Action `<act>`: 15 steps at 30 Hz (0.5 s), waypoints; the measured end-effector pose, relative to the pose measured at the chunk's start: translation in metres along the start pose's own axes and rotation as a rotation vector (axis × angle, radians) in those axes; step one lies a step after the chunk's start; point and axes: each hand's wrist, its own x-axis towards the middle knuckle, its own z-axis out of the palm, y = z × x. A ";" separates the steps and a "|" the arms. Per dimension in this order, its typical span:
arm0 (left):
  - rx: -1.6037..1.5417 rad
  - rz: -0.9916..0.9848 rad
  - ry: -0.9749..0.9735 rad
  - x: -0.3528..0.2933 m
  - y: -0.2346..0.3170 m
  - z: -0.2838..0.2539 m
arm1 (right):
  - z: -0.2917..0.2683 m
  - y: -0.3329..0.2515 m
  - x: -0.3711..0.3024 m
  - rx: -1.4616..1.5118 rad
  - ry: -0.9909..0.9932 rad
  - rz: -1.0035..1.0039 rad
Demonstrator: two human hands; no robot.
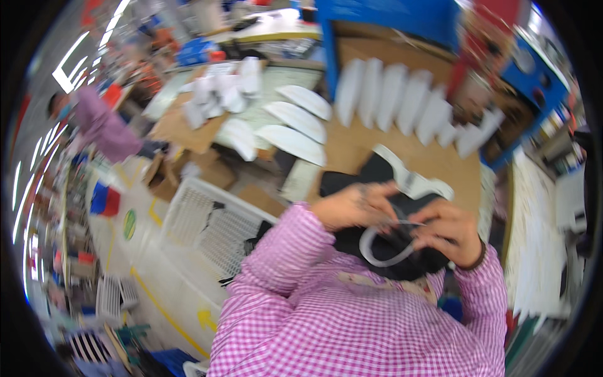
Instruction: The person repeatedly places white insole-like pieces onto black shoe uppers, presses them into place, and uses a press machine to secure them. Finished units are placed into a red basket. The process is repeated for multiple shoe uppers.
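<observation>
Hands, left (352, 207) and right (449, 232), pinch a white strip (383, 254) against black fabric (377, 173); loose grip could let it slip.

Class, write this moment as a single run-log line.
left hand: on black piece | right hand: pinching white curved strip | table: rows of white cut pieces | floor: white crate

Brown worktop (352, 151) strewn with cut pieces

A row of white pieces (402, 100) stands along its far side; curved white pieces (295, 122) lie at its left, and black fabric (352, 182) with a white cut-out (414, 179) lies near its front.
</observation>
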 end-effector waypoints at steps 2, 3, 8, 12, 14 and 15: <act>-0.042 0.033 0.169 -0.002 -0.001 -0.002 | -0.002 0.005 -0.012 0.061 0.112 0.039; -0.151 0.085 0.284 -0.004 -0.001 -0.002 | -0.003 0.008 -0.020 0.094 0.166 0.084; -0.060 0.003 0.453 -0.042 -0.012 -0.002 | -0.014 0.051 -0.069 0.521 0.621 0.330; -0.186 -0.376 0.414 -0.051 -0.067 0.025 | 0.010 0.096 -0.103 0.884 0.734 0.470; -0.326 -0.253 0.454 -0.040 -0.090 0.030 | 0.029 0.111 -0.116 1.070 0.754 0.538; -0.371 -0.182 0.506 -0.034 -0.097 0.032 | 0.035 0.116 -0.121 1.138 0.715 0.545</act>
